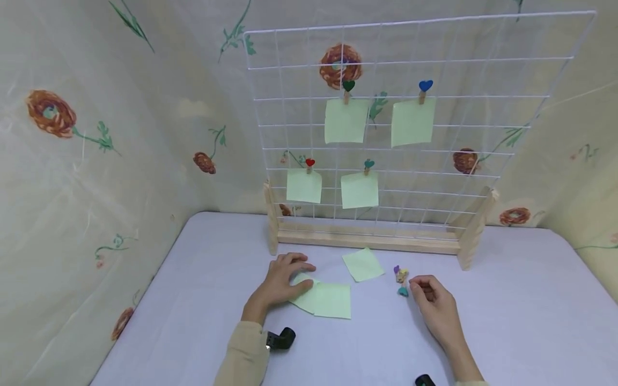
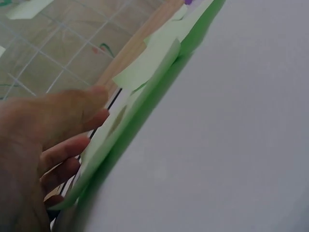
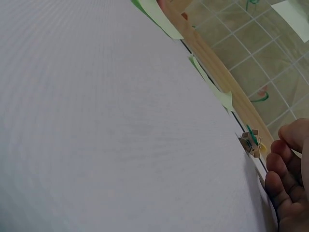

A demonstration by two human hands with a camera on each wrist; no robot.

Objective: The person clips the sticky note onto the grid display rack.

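My left hand (image 1: 282,279) is over a pale green sticky note (image 1: 304,304), fingers spread and thumb reaching across it. A second green note (image 1: 333,301) overlaps that one on its right, and a third note (image 1: 363,265) lies farther back. In the left wrist view, the near note (image 2: 145,104) has a raised, curling edge beside the fingers. My right hand (image 1: 436,305) is just right of a small cluster of heart-topped wooden clips (image 1: 402,276) in purple, yellow and teal. Its fingers are loosely bent, and nothing shows between them.
A white wire grid (image 1: 415,172) stands in a wooden base (image 1: 367,242) at the table's back. Clips with green, blue, red and teal hearts hold several notes on it, one being the upper-right note (image 1: 412,123). Flowered cloth (image 1: 145,161) surrounds the white table (image 1: 212,268).
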